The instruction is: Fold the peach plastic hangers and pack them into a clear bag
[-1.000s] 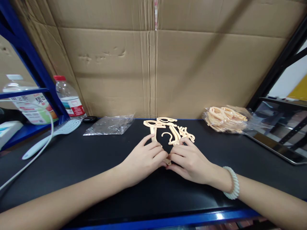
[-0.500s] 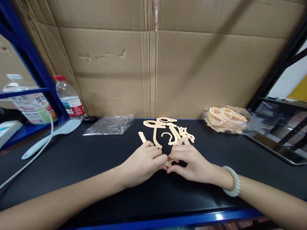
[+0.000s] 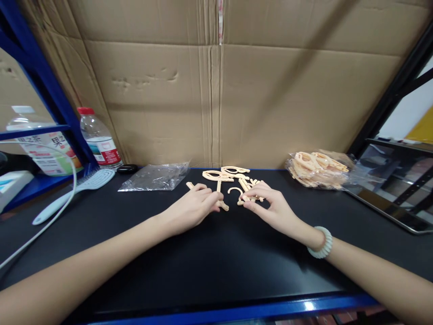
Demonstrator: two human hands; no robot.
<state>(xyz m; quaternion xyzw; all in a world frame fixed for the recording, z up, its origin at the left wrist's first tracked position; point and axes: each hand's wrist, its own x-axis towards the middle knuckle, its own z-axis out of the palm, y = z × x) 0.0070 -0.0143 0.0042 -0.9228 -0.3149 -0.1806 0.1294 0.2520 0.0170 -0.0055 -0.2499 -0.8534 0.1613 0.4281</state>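
My left hand (image 3: 192,208) is closed round a cream plastic hanger arm, whose end (image 3: 190,185) sticks out past the knuckles. A curved hanger arm (image 3: 219,188) lies on the table just beyond its fingertips. My right hand (image 3: 270,206) has thumb and fingers pinched on a small cream hanger piece (image 3: 246,197), partly covered by the fingers. Close by lie a hanger hook (image 3: 233,189) and more straight pieces, some hidden under that hand. Farther back rest two folded hangers (image 3: 212,175) with oval openings.
A clear plastic bag (image 3: 154,176) lies at back left, by a black object (image 3: 126,169). A bag of hangers (image 3: 316,169) and a dark tablet (image 3: 389,210) are at right. On the left are a hairbrush (image 3: 76,192), white cable (image 3: 47,234) and bottle (image 3: 99,144). Cardboard (image 3: 162,99) stands behind.
My hands, together in front of the pieces before, have moved apart. The left went left and slightly forward with its hanger arm; the right moved forward to the loose pieces.
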